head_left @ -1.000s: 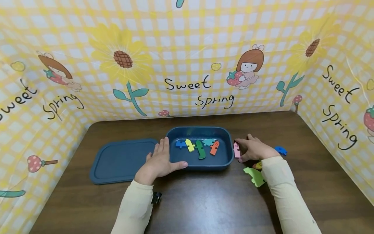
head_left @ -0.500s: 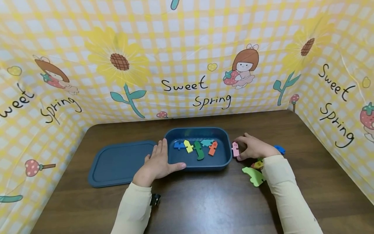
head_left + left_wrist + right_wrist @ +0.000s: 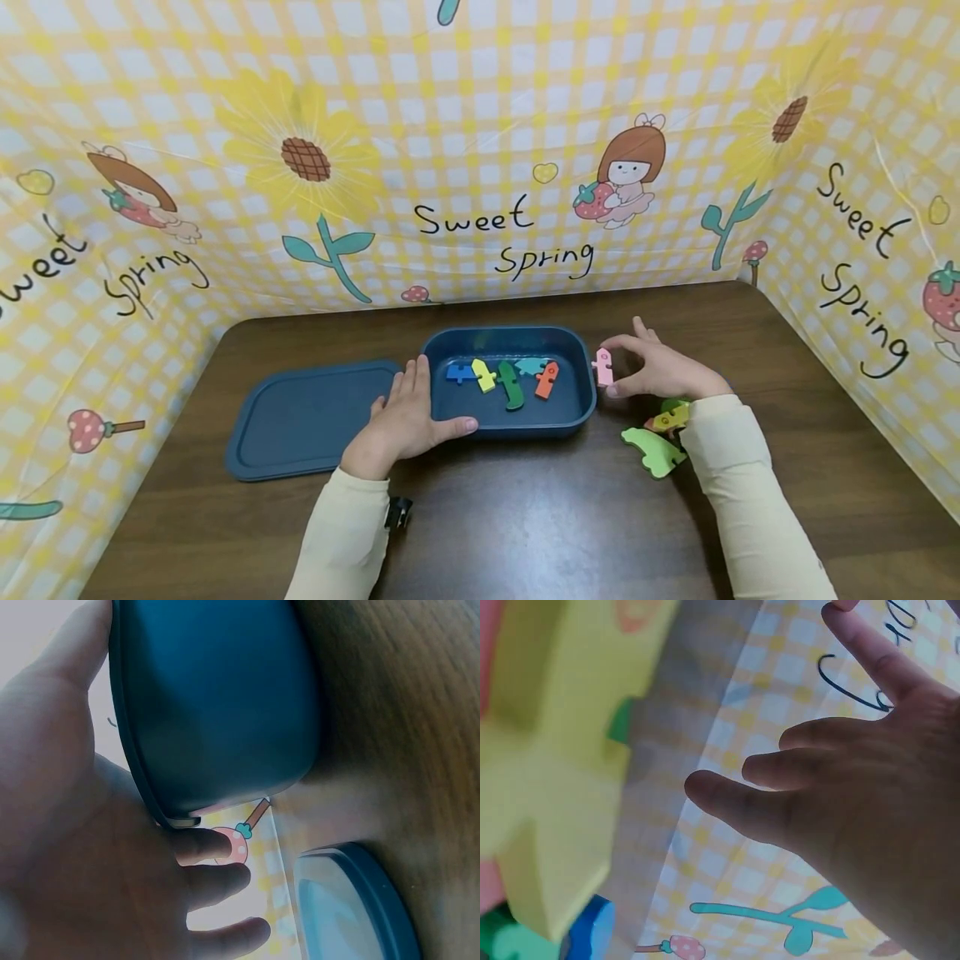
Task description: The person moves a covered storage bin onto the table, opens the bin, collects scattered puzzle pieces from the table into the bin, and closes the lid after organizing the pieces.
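My left hand [image 3: 402, 425] rests against the left end of the blue box [image 3: 517, 428], fingers straight and thumb along its front rim. In the left wrist view the box's outer wall [image 3: 217, 697] lies beside the palm. Just outside the box's right end, my right hand [image 3: 660, 368] pinches a pink puzzle piece [image 3: 604, 368] between thumb and fingertip, its other fingers spread. Inside the box lie several puzzle pieces: blue [image 3: 460, 374], yellow [image 3: 483, 376], dark green [image 3: 512, 387], teal [image 3: 532, 367] and orange [image 3: 547, 380].
A flat blue lid [image 3: 307, 421] lies left of the box. Near the right wrist are a light green piece [image 3: 652, 452] and a yellow piece [image 3: 670, 418], partly covered by the sleeve. A checked cloth [image 3: 480, 150] walls the table's back and sides.
My right hand has lifted the pink piece slightly up and away beside the box. The blue piece on the right is now hidden by the hand and sleeve. The left hand has stayed still.
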`<state>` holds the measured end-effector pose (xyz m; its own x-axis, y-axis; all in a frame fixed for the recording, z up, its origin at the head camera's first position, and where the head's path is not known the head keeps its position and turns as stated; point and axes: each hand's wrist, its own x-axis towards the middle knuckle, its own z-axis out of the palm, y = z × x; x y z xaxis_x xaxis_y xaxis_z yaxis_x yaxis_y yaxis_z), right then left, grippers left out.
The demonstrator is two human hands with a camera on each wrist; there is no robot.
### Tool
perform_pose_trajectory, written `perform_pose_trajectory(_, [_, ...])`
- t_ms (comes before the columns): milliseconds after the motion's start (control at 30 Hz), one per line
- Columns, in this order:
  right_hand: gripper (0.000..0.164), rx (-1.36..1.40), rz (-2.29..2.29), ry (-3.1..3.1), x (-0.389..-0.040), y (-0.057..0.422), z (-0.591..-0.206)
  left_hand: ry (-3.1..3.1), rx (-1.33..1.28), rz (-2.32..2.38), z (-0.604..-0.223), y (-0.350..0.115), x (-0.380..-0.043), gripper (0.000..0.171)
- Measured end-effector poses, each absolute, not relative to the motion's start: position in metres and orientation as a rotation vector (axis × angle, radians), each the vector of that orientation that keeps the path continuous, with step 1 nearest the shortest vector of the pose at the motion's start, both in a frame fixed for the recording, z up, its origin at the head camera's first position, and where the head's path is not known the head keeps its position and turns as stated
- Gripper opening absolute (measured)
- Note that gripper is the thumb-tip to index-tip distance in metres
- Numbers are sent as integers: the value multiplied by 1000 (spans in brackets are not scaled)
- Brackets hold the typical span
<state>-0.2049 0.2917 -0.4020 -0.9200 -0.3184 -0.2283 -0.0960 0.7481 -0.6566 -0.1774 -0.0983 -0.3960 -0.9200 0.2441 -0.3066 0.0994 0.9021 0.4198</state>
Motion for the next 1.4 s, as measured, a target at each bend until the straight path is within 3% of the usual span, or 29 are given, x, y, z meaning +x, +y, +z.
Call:
perform_pose_trajectory(467, [76, -315, -982, 2657, -200, 285, -386, 2707, 261, 588, -395, -100, -175, 125])
perform_pose_trajectory(1400, [69, -412, -892, 2672, -202, 244, -388, 2702, 263, 572, -397, -100, -179, 126])
